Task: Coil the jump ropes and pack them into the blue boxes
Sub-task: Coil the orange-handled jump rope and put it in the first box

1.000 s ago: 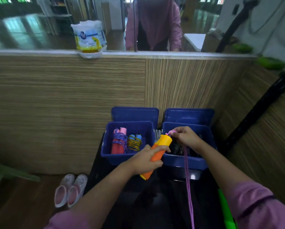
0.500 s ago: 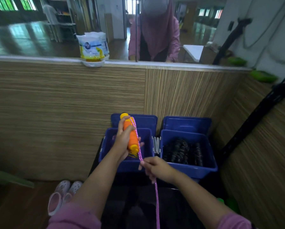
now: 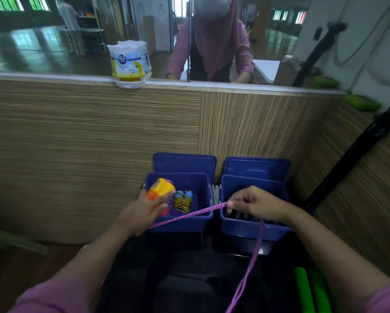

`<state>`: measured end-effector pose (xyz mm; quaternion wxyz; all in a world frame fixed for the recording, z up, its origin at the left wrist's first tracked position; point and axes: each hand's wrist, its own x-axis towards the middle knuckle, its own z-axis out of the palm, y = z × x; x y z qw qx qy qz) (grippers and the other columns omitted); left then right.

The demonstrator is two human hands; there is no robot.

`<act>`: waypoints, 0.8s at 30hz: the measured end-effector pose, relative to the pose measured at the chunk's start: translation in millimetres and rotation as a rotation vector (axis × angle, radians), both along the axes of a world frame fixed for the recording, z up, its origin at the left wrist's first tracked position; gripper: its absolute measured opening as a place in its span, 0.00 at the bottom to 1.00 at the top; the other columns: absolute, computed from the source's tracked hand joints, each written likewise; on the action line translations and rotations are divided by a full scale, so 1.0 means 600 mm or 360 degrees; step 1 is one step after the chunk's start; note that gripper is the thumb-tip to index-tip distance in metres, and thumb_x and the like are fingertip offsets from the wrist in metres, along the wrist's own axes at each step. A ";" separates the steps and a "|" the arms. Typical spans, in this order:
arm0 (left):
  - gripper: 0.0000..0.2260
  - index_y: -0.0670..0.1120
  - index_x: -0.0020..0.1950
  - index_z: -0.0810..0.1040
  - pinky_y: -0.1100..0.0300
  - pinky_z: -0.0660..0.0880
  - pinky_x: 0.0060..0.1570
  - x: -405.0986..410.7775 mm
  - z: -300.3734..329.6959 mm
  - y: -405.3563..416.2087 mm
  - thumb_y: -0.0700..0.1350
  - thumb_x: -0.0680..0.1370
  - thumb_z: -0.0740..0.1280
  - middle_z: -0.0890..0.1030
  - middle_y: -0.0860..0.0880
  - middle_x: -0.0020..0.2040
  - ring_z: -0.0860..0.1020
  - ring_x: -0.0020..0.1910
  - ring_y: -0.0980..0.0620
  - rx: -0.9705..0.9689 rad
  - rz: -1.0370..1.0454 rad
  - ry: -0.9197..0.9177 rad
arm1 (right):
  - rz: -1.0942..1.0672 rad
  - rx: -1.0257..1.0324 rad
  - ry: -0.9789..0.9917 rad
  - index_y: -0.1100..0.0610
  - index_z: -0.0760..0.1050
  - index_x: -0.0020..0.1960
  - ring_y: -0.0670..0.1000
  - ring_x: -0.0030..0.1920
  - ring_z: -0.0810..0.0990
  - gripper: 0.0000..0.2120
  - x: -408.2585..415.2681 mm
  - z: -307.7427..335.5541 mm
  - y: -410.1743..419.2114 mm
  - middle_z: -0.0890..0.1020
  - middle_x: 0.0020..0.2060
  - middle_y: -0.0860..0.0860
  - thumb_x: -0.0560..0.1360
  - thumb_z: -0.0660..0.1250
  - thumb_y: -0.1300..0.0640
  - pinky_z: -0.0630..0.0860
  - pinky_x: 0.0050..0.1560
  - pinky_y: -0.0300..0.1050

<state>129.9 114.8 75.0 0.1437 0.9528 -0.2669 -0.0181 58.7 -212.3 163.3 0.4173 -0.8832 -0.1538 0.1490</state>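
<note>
Blue boxes point(image 3: 180, 222) sit below a wood-panelled wall point(image 3: 94, 150)

Coiling a purple rope over the blue boxes

Our left hand point(image 3: 142, 211) grips the orange handles point(image 3: 160, 193) above the left blue box point(image 3: 180, 222), while our right hand point(image 3: 255, 203) pinches the purple rope point(image 3: 189, 214) taut over the right blue box point(image 3: 252, 231).

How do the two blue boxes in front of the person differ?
The left blue plastic box holds coiled jump ropes with colourful handles, blue among them; the right blue plastic box holds dark, black-looking coils. The left hand hovers by the left one holding orange-and-yellow handles; the right hand hangs over the right one pinching a purple rope. Both stand open, with a blue lid behind.
</note>
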 end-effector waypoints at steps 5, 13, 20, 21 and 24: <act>0.30 0.70 0.68 0.25 0.54 0.72 0.57 -0.058 0.020 -0.064 0.74 0.72 0.37 0.68 0.42 0.67 0.75 0.59 0.42 0.0105 -0.0588 0.0090 | -0.0192 0.0071 -0.0279 0.50 0.77 0.40 0.41 0.28 0.66 0.10 0.041 0.030 0.002 0.70 0.26 0.43 0.79 0.63 0.55 0.65 0.33 0.34; 0.34 0.63 0.75 0.36 0.56 0.72 0.55 -0.121 0.081 -0.107 0.65 0.78 0.54 0.67 0.46 0.65 0.73 0.56 0.50 -0.0263 -0.0829 -0.0078 | -0.0248 0.0158 -0.0063 0.58 0.78 0.41 0.45 0.37 0.74 0.11 0.059 -0.062 0.012 0.77 0.35 0.51 0.79 0.62 0.56 0.72 0.42 0.40; 0.29 0.47 0.70 0.65 0.62 0.66 0.51 -0.050 0.089 -0.085 0.64 0.75 0.53 0.73 0.51 0.59 0.73 0.54 0.57 -0.1046 0.0046 -0.0124 | -0.0428 0.0344 0.0198 0.55 0.77 0.46 0.45 0.24 0.61 0.13 0.016 -0.120 0.105 0.64 0.26 0.52 0.82 0.57 0.52 0.58 0.26 0.40; 0.29 0.44 0.67 0.67 0.63 0.65 0.46 -0.038 0.087 -0.083 0.63 0.74 0.53 0.74 0.51 0.55 0.74 0.50 0.55 -0.1102 0.0210 -0.0189 | -0.0396 0.0246 0.0125 0.55 0.78 0.47 0.42 0.23 0.63 0.13 0.008 -0.119 0.120 0.65 0.26 0.49 0.82 0.56 0.52 0.61 0.27 0.39; 0.26 0.38 0.59 0.71 0.58 0.66 0.42 -0.006 0.086 -0.076 0.58 0.75 0.55 0.78 0.41 0.48 0.77 0.45 0.44 -0.1232 0.0571 -0.0338 | -0.0114 -0.0238 -0.0197 0.54 0.72 0.45 0.46 0.31 0.71 0.13 -0.022 -0.121 0.151 0.68 0.28 0.45 0.82 0.55 0.50 0.66 0.37 0.44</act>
